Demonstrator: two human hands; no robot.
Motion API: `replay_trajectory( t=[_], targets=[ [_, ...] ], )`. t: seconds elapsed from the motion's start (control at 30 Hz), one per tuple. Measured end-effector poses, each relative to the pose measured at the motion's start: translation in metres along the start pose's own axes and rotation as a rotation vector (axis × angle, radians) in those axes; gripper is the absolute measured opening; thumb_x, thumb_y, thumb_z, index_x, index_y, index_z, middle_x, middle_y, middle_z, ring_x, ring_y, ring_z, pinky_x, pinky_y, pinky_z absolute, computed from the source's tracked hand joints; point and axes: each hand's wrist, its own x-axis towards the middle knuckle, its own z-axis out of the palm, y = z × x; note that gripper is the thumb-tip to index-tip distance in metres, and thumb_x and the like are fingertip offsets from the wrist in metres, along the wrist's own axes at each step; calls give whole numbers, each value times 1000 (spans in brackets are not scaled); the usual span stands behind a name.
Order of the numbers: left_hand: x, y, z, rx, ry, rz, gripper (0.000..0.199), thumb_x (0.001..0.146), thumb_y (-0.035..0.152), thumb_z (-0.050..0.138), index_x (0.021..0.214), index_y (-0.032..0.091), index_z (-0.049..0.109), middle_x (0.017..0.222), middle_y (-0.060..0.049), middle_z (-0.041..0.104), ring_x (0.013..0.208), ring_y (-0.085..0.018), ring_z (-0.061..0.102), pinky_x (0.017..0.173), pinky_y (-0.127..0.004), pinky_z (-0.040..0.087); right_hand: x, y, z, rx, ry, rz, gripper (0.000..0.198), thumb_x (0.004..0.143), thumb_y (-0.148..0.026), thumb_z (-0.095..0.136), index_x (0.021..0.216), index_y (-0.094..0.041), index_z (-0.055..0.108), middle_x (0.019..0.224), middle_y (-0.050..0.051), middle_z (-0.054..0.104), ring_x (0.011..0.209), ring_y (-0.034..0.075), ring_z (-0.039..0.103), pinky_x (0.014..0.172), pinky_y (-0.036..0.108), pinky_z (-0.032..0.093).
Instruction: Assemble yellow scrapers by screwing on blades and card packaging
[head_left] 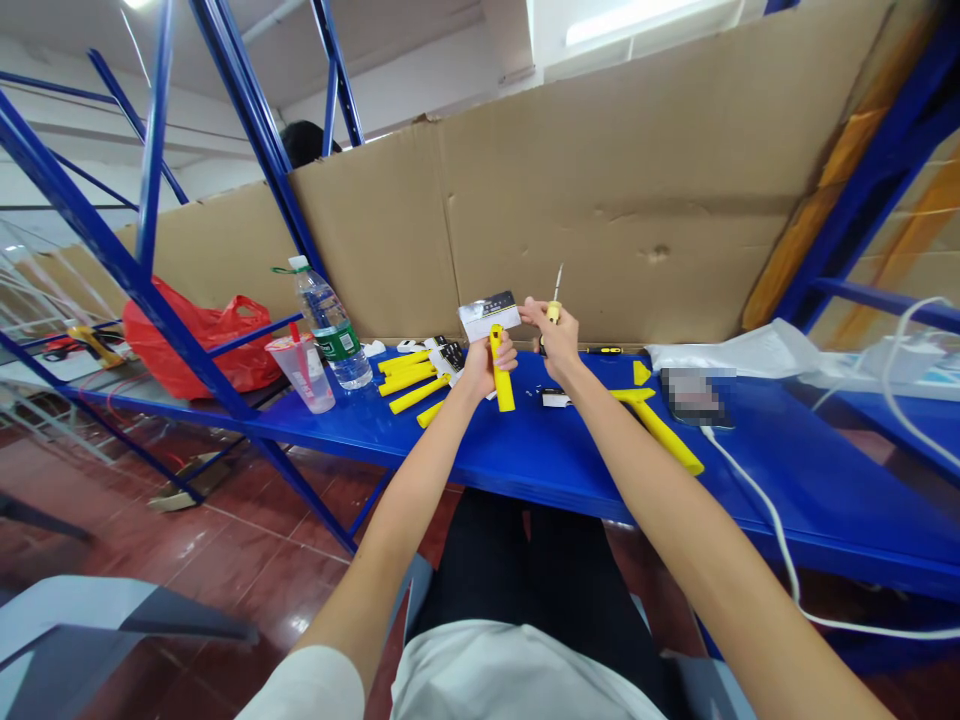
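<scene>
My left hand [486, 366] is closed around a yellow-handled scraper [503, 385]; its wide white-and-black head points up and the handle hangs down. In my right hand [556, 335] is a screwdriver [553, 308] with a yellow handle, its thin metal shaft pointing upward. The fingertips of that hand are close to the right end of the scraper's head; whether they touch it I cannot tell. Several more yellow-handled scrapers [409, 380] lie in a pile left of my left hand. A yellow T-shaped handle [664, 432] lies on the blue table beyond my right forearm.
On the blue table [540, 455] stand a water bottle [335, 325] and a plastic cup [304, 375] at left, near a red bag [191, 340]. A phone [697, 398] with a white cable [757, 490] lies at right. Cardboard [585, 200] walls the back; blue posts flank it.
</scene>
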Motion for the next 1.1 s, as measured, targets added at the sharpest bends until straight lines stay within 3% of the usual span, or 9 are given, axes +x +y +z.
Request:
replay_trajectory(
  t=[0.1, 0.2, 0.4, 0.57, 0.63, 0.7, 0.77, 0.93, 1.1],
  targets=[
    [-3, 3, -2, 75, -13, -35, 29, 108, 17, 49, 80, 20, 53, 56, 8, 32, 38, -6, 25, 40, -17, 27, -3, 2, 0, -42, -57, 61, 73, 60, -79, 96, 94, -20, 70, 85, 0, 72, 54, 9, 54, 36, 21, 37],
    [-1, 2, -1, 190, -19, -58, 20, 106, 16, 51, 88, 19, 59, 57, 7, 38, 37, -6, 25, 39, -18, 26, -3, 5, -2, -58, -126, 129, 71, 57, -73, 101, 91, -22, 66, 73, -4, 63, 52, 10, 51, 35, 22, 35],
    [-11, -1, -18, 475, 28, 13, 24, 110, 30, 46, 106, 16, 65, 82, -7, 71, 54, -12, 58, 46, -22, 46, 2, 11, -9, -302, -20, 95, 56, 69, -57, 99, 95, -21, 65, 73, -6, 58, 49, 9, 44, 34, 24, 38],
    [-49, 3, -63, 874, 169, 190, 28, 100, 40, 73, 114, 16, 68, 105, -13, 79, 78, -20, 74, 61, -29, 59, 0, 22, -12, -630, -241, 141, 46, 80, -47, 94, 103, -18, 68, 89, 1, 72, 53, 9, 51, 38, 23, 41],
    [-64, 3, -78, 1062, 183, 257, 27, 92, 32, 83, 112, 17, 74, 111, -13, 80, 93, -25, 76, 80, -35, 63, -4, 27, -10, -679, -331, 143, 39, 79, -38, 95, 99, -18, 69, 92, 2, 77, 57, 11, 57, 43, 23, 44],
    [-73, 0, -89, 1233, 184, 317, 22, 89, 25, 84, 110, 18, 79, 115, -12, 81, 108, -29, 74, 100, -42, 60, -9, 32, -7, -755, -408, 121, 31, 79, -29, 94, 96, -18, 71, 91, 3, 80, 65, 14, 66, 53, 24, 50],
    [-78, -3, -96, 1381, 186, 356, 18, 90, 23, 82, 108, 19, 83, 115, -12, 81, 112, -32, 73, 109, -46, 54, -14, 36, -5, -852, -455, 78, 26, 79, -24, 93, 92, -18, 72, 92, 4, 81, 80, 19, 72, 68, 26, 54],
    [-75, -5, -107, 1650, 244, 416, 23, 98, 31, 76, 116, 23, 86, 118, -14, 78, 116, -35, 70, 109, -47, 52, -26, 37, 1, -1077, -473, -14, 20, 88, -31, 89, 98, -20, 75, 112, 11, 82, 111, 29, 72, 90, 32, 52],
    [-73, -4, -109, 1794, 278, 430, 29, 99, 25, 71, 124, 24, 84, 120, -16, 74, 117, -37, 68, 107, -50, 52, -28, 18, 8, -1159, -378, -109, 18, 103, -41, 74, 110, -25, 72, 113, 11, 82, 108, 29, 74, 87, 32, 50]
  ],
)
